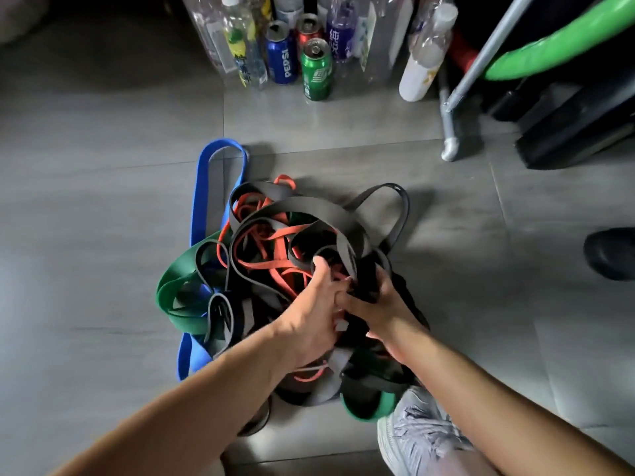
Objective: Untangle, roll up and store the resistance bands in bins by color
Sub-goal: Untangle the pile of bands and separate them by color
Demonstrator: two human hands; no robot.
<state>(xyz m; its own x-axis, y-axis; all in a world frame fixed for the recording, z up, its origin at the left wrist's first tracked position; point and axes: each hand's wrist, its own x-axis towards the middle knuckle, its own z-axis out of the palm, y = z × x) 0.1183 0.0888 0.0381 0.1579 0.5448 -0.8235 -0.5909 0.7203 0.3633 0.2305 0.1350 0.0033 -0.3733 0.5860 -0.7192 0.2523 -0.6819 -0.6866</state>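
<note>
A tangled heap of resistance bands lies on the grey tiled floor in front of me. A wide blue band (206, 187) loops out at the far left, a wide green band (178, 280) bulges at the left, thin orange bands (275, 235) thread through the middle, and black bands (330, 214) lie on top. My left hand (311, 314) reaches into the heap's centre, its thumb touching a black band. Right beside it, my right hand (372, 302) grips a bundle of black band. The fingers of both hands are partly hidden in the tangle.
Cans and plastic bottles (316, 68) stand in a row at the back. A grey metal frame leg (450, 146) and black equipment (577, 125) are at the back right. A dark shoe (611, 252) is at the right edge, my grey shoe (422, 431) at the bottom.
</note>
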